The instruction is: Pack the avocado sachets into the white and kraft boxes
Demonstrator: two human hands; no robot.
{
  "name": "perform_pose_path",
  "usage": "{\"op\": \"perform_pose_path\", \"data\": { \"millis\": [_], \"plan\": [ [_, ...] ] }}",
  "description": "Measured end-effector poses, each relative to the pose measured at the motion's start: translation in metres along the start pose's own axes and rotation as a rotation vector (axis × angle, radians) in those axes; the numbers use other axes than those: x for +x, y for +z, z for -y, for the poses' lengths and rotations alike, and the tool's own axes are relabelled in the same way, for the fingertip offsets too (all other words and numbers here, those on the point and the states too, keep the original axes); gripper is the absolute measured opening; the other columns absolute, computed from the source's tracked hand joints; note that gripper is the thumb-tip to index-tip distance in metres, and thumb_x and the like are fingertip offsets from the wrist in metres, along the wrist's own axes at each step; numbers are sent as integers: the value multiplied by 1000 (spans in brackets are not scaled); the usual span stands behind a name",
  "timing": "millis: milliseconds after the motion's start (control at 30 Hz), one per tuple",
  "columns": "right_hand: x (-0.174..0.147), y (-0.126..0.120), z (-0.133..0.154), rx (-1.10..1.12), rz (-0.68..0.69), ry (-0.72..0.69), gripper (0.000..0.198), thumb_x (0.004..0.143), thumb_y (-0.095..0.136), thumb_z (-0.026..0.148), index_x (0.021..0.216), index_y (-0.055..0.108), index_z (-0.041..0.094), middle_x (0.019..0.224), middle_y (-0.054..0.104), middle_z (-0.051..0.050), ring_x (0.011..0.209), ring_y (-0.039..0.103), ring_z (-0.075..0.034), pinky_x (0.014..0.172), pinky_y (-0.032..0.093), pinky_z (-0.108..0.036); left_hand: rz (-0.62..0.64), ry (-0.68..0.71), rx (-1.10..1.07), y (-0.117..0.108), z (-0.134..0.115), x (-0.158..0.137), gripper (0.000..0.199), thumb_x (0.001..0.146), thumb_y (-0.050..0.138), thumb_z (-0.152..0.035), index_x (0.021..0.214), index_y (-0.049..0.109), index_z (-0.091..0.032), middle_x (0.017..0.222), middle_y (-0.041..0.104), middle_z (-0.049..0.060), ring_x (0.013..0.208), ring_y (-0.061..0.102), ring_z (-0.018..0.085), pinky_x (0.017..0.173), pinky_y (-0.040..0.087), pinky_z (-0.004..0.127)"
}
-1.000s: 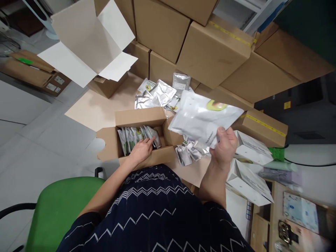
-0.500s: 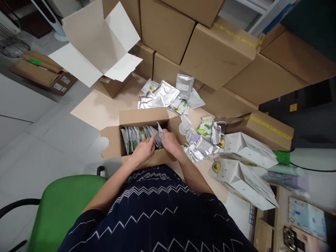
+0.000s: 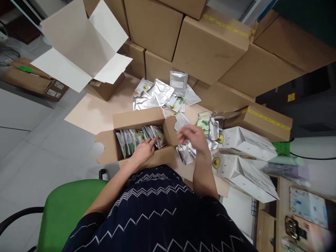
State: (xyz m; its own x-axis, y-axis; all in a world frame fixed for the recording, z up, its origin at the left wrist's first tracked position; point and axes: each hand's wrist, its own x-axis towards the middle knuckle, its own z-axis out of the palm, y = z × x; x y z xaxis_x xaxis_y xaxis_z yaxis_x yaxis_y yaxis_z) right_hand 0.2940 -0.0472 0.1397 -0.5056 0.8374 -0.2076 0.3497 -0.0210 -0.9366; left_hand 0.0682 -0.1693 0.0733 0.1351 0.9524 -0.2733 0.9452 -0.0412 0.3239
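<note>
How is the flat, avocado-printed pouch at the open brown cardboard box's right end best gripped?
Probably pinch the avocado-printed pouch by its upper edge, from above: the open cardboard box surrounds it, but its printed face tilts upward.

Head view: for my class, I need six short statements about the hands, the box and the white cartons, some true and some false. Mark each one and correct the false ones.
1. The left hand reaches into the box. True.
2. The left hand wears a glove. False: it is bare.
3. The right hand is outside the box. True.
4. The box is empty. False: pouches stand in a row inside.
5. The white cartons carry avocado pictures. True.
6. The white cartons are on the person's left. False: they are on the right.
</note>
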Motion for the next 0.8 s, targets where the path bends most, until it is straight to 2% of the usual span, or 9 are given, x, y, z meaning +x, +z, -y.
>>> {"op": "perform_pose_path", "data": {
  "millis": [67,100,167,233,300,400,500,633,800],
  "plan": [
    [24,-20,-29,-87,-386,105,50,97,46,56,111,69,14,93,75,-10,68,68,-17,66,54,-30,-5,2,-3,0,0,0,55,98,36,-19,152,43,-16,116,65,11,102,63,23,98,49,35],
    [39,-24,-45,-204,-460,170,48,95,51,53,116,67,13,100,75,-12,77,70,-19,72,56,-32,-7,5,-7,-1,0,0,55,97,36,-19,152,44,-16,117,65,11,102,63,23,98,49,35],
    [66,-20,-77,-502,-364,269,54,89,64,45,131,61,12,125,68,-18,107,68,-25,91,54,-36,-7,8,-10,-2,-1,0,55,97,36,-19,151,44,-16,117,66,11,102,64,23,98,49,35],
    [84,-5,-101,-800,-163,303,66,87,69,39,145,51,12,148,52,-20,132,53,-29,106,46,-37,-5,5,-3,-3,-2,0,55,98,35,-19,151,44,-16,115,66,11,101,64,23,98,49,35],
    [90,13,-114,-994,-37,305,62,93,62,35,149,45,14,155,44,-20,140,43,-30,108,42,-37,2,0,3,-4,-4,0,54,98,34,-20,151,44,-16,113,66,11,100,63,23,97,49,35],
    [90,32,-117,-1091,22,338,44,101,45,26,143,50,13,144,51,-21,133,49,-29,100,47,-37,5,-17,7,-4,-5,-1,54,98,35,-21,152,44,-17,114,65,11,101,63,23,96,49,35],
    [90,34,-114,-1115,26,381,40,103,34,18,137,53,11,133,59,-23,123,57,-29,93,49,-36,1,-34,17,-5,-6,-2,54,98,36,-21,151,45,-18,115,63,12,101,62,24,95,49,35],
    [90,14,-113,-1116,-20,435,38,102,30,15,130,56,11,120,66,-21,113,65,-27,89,48,-34,46,-35,37,-11,-8,-2,53,98,36,-21,151,47,-22,113,62,11,100,62,24,94,50,35],
    [76,-22,-112,-982,-255,474,43,104,23,22,128,57,13,109,70,-18,100,67,-24,86,45,-31,101,-49,70,-15,-10,1,52,98,37,-22,147,52,-28,114,61,12,103,61,25,92,50,37]
  ]
}}
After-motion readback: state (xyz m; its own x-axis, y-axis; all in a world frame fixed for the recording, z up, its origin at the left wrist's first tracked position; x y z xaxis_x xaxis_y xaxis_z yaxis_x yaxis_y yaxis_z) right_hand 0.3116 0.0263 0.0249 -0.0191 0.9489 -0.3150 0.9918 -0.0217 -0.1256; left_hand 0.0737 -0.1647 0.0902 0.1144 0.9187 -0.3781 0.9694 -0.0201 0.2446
